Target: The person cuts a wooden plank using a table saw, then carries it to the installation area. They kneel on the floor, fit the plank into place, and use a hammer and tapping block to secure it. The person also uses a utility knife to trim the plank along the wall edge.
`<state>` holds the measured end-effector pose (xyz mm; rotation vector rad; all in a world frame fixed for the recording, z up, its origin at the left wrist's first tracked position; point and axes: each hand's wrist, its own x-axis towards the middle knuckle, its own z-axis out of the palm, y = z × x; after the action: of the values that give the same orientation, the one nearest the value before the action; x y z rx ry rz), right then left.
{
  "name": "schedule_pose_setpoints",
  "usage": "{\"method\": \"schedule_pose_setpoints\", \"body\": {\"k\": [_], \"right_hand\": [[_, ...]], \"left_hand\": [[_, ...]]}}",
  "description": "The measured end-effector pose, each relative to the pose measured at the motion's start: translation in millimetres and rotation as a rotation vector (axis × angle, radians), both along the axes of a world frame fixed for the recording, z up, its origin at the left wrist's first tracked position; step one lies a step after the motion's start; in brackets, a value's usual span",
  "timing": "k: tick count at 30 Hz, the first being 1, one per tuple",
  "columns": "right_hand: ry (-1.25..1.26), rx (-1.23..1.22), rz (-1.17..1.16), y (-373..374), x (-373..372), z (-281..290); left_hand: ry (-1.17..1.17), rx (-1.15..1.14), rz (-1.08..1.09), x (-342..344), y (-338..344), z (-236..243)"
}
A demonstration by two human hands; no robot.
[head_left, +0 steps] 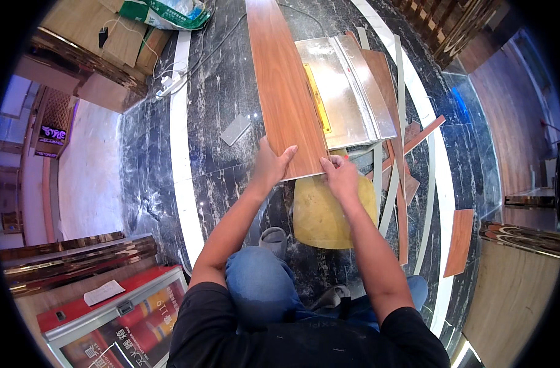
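A long reddish-brown floor plank (283, 80) stretches away from me, its near end above my knees. My left hand (272, 164) is closed on its left edge near that end, thumb on top and fingers hidden underneath. At the near right corner, my right hand (341, 176) pinches the same plank between thumb and fingers. Along its right side the plank lies over a silvery metal saw table (347, 92), which carries a yellow strip (318, 101) with a slot. A yellow plastic stool (332, 214) stands just below my right hand.
Several plank offcuts and thin strips (431, 202) litter the floor to the right, with a short board piece (459, 242) farther out. A grey rectangular piece (236, 129) lies left of the plank. Cables run from a white power strip (171, 81). A red-framed cabinet (117, 313) stands lower left.
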<state>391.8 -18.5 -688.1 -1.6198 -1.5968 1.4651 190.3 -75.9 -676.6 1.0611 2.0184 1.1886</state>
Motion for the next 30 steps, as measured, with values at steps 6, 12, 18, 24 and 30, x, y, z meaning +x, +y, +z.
{"method": "schedule_pose_setpoints", "body": {"k": [6,12,18,24,30], "right_hand": [[0.13,-0.142,-0.02,0.3,16.4,-5.2],[0.07,-0.065,0.03,-9.5,23.1,-2.2],[-0.037,0.039,0.066,-29.0,34.5,6.2],[-0.109,0.123,0.03,-54.3,49.5,12.2],[-0.11,0.117,0.019,-79.2,69.5,8.4]], "left_hand": [[-0.066,0.062,-0.046,-10.8,6.9,-25.6],[-0.395,0.1,0.04,-78.6,107.9,-25.6],[-0.246,0.121,0.081,-79.0,113.3,-37.1],[-0.293,0.142,0.032,-54.4,86.7,-22.1],[-0.312,0.152,0.026,-33.5,64.4,-13.3]]}}
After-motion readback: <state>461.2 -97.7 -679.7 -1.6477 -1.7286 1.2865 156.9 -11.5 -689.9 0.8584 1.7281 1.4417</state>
